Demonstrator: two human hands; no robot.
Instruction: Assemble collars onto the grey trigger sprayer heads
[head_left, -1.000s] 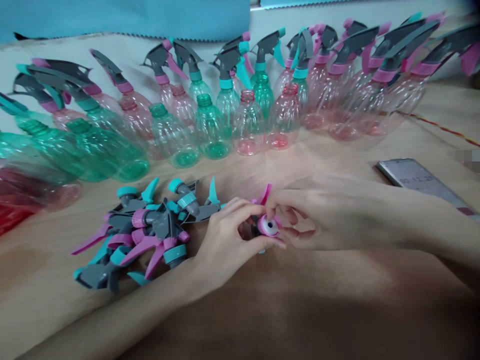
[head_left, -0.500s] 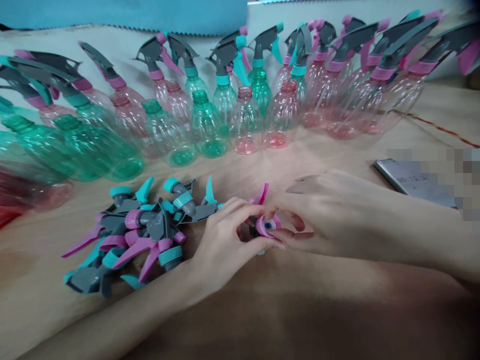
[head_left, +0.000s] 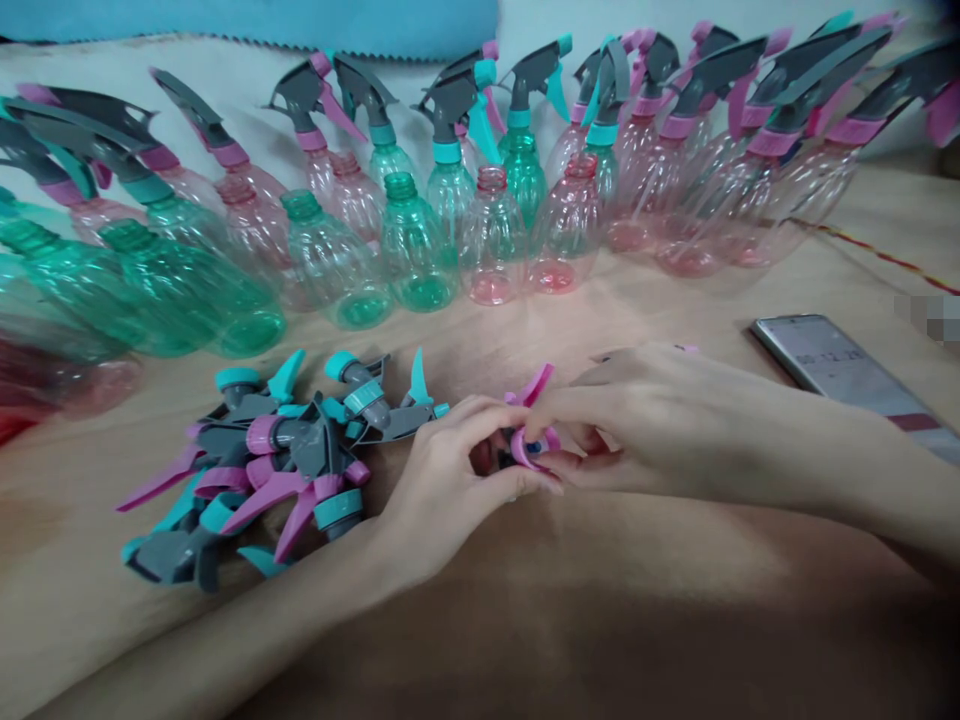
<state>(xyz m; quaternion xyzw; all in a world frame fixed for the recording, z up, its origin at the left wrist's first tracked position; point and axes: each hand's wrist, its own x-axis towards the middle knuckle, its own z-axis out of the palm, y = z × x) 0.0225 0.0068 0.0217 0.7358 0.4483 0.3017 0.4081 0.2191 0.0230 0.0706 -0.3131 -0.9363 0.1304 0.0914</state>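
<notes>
Between my two hands is a trigger spray head with a pink collar [head_left: 525,450] and a pink trigger pointing up and away. My left hand [head_left: 450,465] grips it from the left, thumb and fingers curled round the collar. From the right, my right hand [head_left: 607,420] pinches the collar's edge with bent fingers. A small dark blue part shows inside the collar, whose opening faces me. Most of the grey body is hidden by my fingers. Left of my hands lies a heap of loose spray heads [head_left: 300,450], grey with pink or turquoise parts.
Open-necked green bottles [head_left: 416,250] and pink bottles [head_left: 562,230] stand in a row beyond my hands. Behind them are bottles with spray heads fitted [head_left: 450,120]. A phone [head_left: 847,370] lies at right, near a red-yellow cord [head_left: 885,255]. Something red [head_left: 30,390] sits at the far left.
The spray head has tilted slightly between my hands, its collar opening now seen more from the side. Its pink trigger has shifted a little right. Both hands keep their hold.
</notes>
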